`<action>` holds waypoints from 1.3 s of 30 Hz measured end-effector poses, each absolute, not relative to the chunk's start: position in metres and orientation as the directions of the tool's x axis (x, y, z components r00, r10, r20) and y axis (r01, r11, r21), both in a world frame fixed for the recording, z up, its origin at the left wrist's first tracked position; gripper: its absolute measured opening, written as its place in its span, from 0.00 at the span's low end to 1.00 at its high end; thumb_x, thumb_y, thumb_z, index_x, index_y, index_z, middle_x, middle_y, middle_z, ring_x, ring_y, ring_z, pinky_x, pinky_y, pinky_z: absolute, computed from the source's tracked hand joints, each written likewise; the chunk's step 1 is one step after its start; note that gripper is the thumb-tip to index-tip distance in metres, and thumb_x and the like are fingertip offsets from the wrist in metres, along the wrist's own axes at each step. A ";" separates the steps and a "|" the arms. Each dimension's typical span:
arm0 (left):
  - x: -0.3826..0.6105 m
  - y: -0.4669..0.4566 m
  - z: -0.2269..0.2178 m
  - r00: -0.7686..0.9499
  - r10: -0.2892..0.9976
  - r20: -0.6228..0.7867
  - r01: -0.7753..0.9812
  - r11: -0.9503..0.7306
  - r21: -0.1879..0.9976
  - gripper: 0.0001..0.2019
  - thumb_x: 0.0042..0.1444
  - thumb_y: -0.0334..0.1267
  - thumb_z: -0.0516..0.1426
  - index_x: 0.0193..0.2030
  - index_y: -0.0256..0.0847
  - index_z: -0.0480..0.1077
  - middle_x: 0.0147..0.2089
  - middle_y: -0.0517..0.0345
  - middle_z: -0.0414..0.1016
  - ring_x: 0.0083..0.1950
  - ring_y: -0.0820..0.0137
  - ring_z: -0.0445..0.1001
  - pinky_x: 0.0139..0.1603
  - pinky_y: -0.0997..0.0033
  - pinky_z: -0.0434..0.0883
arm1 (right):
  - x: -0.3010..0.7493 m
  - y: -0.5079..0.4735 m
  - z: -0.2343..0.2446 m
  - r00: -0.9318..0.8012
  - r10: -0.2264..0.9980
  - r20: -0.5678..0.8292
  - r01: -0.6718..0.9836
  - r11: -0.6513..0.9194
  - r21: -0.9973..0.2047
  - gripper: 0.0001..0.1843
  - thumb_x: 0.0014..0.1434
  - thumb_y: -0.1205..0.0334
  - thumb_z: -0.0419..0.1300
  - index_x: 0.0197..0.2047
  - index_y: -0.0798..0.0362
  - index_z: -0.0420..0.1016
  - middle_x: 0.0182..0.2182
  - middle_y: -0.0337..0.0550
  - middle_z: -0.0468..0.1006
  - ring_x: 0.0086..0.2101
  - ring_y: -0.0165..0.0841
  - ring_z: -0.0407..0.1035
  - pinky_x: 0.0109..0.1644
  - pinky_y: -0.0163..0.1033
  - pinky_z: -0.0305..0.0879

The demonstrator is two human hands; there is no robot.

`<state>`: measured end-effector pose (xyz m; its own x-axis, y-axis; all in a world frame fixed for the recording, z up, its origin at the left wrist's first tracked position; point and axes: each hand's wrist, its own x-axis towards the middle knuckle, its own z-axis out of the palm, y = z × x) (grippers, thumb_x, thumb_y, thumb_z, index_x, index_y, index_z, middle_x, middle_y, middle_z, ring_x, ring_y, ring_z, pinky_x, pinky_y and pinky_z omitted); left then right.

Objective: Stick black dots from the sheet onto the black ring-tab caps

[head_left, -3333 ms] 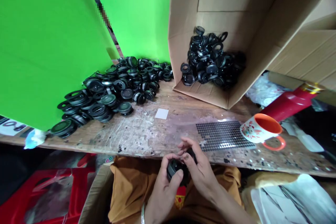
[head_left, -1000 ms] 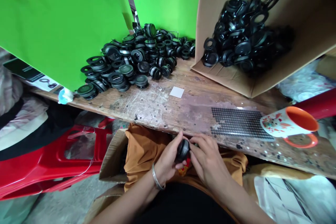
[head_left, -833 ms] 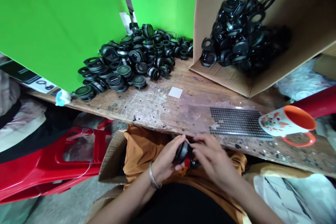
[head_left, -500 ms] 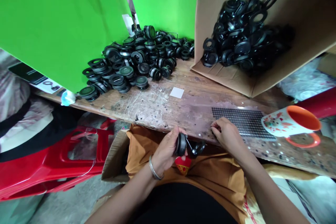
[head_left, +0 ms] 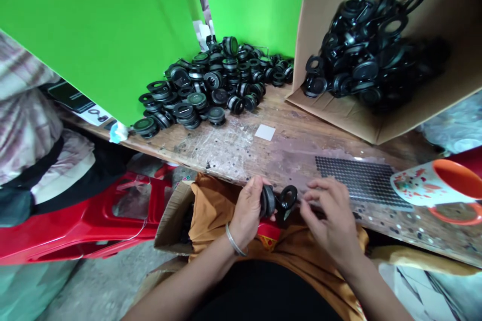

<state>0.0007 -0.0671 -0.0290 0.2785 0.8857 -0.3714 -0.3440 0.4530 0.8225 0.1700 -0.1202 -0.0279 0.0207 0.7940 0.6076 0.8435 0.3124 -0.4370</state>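
Observation:
My left hand (head_left: 248, 205), a bangle at its wrist, is closed around a black round holder (head_left: 267, 200) with a ridged edge. From the holder's right side a short hinged arm carries a flat black ring (head_left: 289, 196), standing out over my lap. My right hand (head_left: 329, 215) is a little to the right of that ring, its fingers bent but apart, with nothing visible in them. Just beyond it on the table lies a sheet of small black dots (head_left: 352, 176).
A heap of similar black holders (head_left: 216, 116) sits at the back left, before a green board (head_left: 94, 35). More lie in a tipped cardboard box (head_left: 333, 119). An orange-and-white mug (head_left: 417, 183) stands at the right. A white square (head_left: 265, 132) lies on the wooden table (head_left: 233, 153).
My right hand has left the edge of the dotted sheet, come closer to the holder and opened its fingers. The holder's ring has turned to show its hole. The whole view has shifted slightly.

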 end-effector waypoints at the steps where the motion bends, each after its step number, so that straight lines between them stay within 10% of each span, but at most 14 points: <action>1: 0.001 -0.068 -0.029 0.275 0.891 -0.361 -0.342 0.442 0.830 0.28 0.51 0.67 0.57 0.38 0.41 0.65 0.23 0.65 0.69 0.18 0.75 0.66 0.14 0.77 0.65 | 0.161 -0.124 -0.026 0.016 0.788 0.615 0.839 0.324 -0.437 0.05 0.59 0.71 0.59 0.36 0.52 0.69 0.43 0.48 0.70 0.49 0.42 0.64 0.55 0.52 0.61; 25: 0.004 -0.070 -0.027 0.201 0.917 -0.344 -0.246 0.387 0.888 0.24 0.54 0.64 0.57 0.36 0.41 0.66 0.27 0.65 0.68 0.20 0.76 0.65 0.18 0.77 0.64 | 0.126 -0.151 -0.042 0.001 0.833 0.554 0.850 0.291 -0.440 0.17 0.63 0.71 0.56 0.54 0.52 0.71 0.61 0.57 0.66 0.63 0.49 0.57 0.60 0.60 0.62; 30: 0.006 -0.070 -0.022 0.269 0.876 -0.401 -0.294 0.471 0.832 0.25 0.56 0.63 0.56 0.40 0.40 0.69 0.23 0.66 0.65 0.19 0.75 0.65 0.17 0.77 0.64 | 0.193 -0.132 -0.043 0.285 0.845 0.452 0.787 0.063 -0.614 0.05 0.64 0.65 0.55 0.41 0.52 0.73 0.39 0.48 0.73 0.41 0.38 0.70 0.45 0.45 0.69; 39: -0.002 -0.065 -0.027 0.412 0.813 -0.412 -0.410 0.569 0.713 0.24 0.55 0.62 0.58 0.42 0.40 0.68 0.26 0.62 0.69 0.25 0.73 0.68 0.22 0.75 0.68 | 0.223 -0.095 -0.063 0.150 0.972 0.181 0.918 -0.069 -0.390 0.09 0.60 0.68 0.53 0.28 0.52 0.70 0.30 0.45 0.72 0.35 0.38 0.67 0.41 0.41 0.61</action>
<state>-0.0022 -0.0653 -0.0266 0.4120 0.8129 -0.4116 -0.4096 0.5687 0.7133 0.2226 -0.0954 -0.0630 0.1502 0.9719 0.1812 0.9184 -0.0692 -0.3897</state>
